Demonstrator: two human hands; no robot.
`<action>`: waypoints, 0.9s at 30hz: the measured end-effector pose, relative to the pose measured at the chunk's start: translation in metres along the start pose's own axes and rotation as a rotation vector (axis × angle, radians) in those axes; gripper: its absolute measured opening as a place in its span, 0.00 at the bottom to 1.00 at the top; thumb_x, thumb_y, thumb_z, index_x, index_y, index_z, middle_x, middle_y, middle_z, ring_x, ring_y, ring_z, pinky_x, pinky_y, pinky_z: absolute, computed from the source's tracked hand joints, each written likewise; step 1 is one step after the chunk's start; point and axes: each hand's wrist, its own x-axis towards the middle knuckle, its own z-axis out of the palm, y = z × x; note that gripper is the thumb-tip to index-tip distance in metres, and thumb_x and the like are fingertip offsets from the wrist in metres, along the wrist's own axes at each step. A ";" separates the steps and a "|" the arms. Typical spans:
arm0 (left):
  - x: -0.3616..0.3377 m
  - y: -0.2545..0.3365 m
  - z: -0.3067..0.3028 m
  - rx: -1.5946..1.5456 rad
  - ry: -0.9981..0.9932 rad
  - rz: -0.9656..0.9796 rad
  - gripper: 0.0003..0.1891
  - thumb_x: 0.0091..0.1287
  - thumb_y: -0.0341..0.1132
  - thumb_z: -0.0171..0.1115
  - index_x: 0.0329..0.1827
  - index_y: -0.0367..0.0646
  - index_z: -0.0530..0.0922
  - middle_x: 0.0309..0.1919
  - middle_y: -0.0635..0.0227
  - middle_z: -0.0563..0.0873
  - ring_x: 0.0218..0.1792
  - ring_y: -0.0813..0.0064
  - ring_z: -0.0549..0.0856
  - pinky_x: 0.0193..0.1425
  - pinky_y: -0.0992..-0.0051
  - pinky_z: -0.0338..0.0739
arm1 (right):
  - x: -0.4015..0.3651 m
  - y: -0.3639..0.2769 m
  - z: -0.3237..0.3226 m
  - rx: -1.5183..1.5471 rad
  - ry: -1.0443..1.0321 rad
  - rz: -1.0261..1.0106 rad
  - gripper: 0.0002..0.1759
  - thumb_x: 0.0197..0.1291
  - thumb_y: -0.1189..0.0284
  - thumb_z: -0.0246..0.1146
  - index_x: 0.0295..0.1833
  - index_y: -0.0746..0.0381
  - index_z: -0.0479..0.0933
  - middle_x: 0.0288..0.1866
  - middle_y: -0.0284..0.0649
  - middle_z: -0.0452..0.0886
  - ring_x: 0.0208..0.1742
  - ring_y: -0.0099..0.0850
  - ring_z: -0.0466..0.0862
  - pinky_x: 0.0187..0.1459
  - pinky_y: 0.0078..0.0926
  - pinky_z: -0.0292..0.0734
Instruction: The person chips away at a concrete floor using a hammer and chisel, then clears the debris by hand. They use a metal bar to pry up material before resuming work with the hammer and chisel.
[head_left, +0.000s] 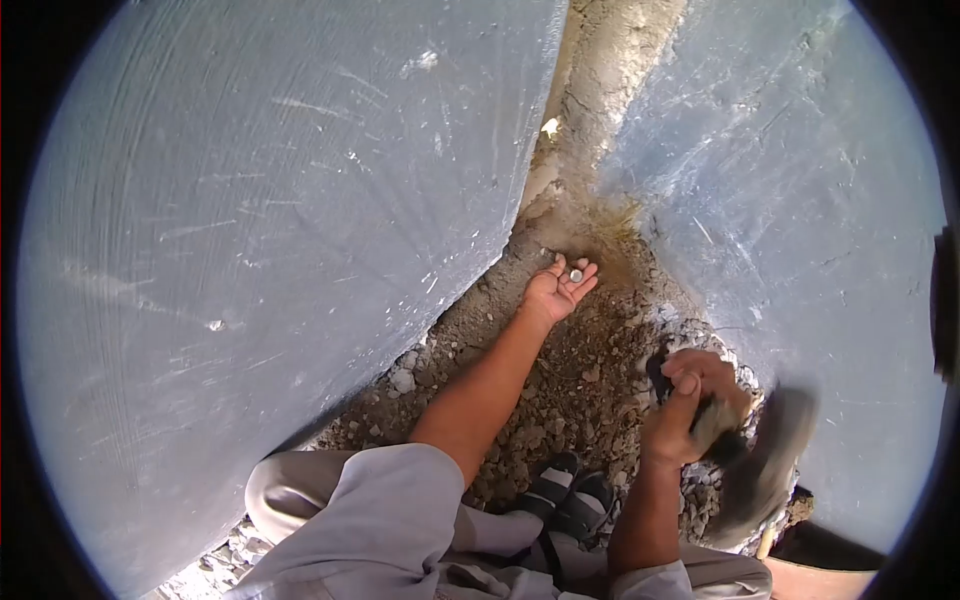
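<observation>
My left hand (558, 290) reaches down into the dirt gap between two big grey stone slabs, palm up, with a small round pale object (576, 275) held at its fingertips. My right hand (690, 405) is closed around the handle of a dark hammer-like tool (765, 465), whose head is blurred by motion at the lower right. The tool hangs just above the rubble next to the right slab.
A large grey slab (280, 230) fills the left side and a second slab (800, 200) the right. Between them runs a strip of brown earth and loose stones (560, 390). My sandalled foot (570, 500) rests on the rubble.
</observation>
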 end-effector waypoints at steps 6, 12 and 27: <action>0.042 0.011 -0.011 0.017 -0.123 -0.044 0.18 0.80 0.44 0.49 0.52 0.36 0.76 0.49 0.53 0.86 0.55 0.53 0.85 0.69 0.46 0.75 | -0.058 0.126 0.007 -0.516 -0.509 0.781 0.10 0.54 0.77 0.68 0.41 0.69 0.79 0.31 0.38 0.85 0.29 0.26 0.81 0.34 0.29 0.76; 0.012 -0.001 -0.015 0.059 -0.096 0.006 0.15 0.81 0.44 0.47 0.48 0.41 0.74 0.49 0.54 0.86 0.62 0.51 0.82 0.69 0.47 0.75 | -0.014 0.001 0.013 -0.299 -0.107 0.567 0.06 0.58 0.78 0.68 0.41 0.68 0.81 0.32 0.37 0.83 0.33 0.22 0.79 0.37 0.24 0.76; 0.013 0.002 -0.020 0.103 -0.070 -0.040 0.17 0.78 0.50 0.52 0.57 0.46 0.74 0.50 0.57 0.85 0.60 0.48 0.83 0.71 0.45 0.73 | -0.020 0.007 0.019 -0.338 -0.096 0.368 0.08 0.55 0.78 0.68 0.40 0.67 0.79 0.35 0.39 0.82 0.33 0.25 0.80 0.34 0.22 0.75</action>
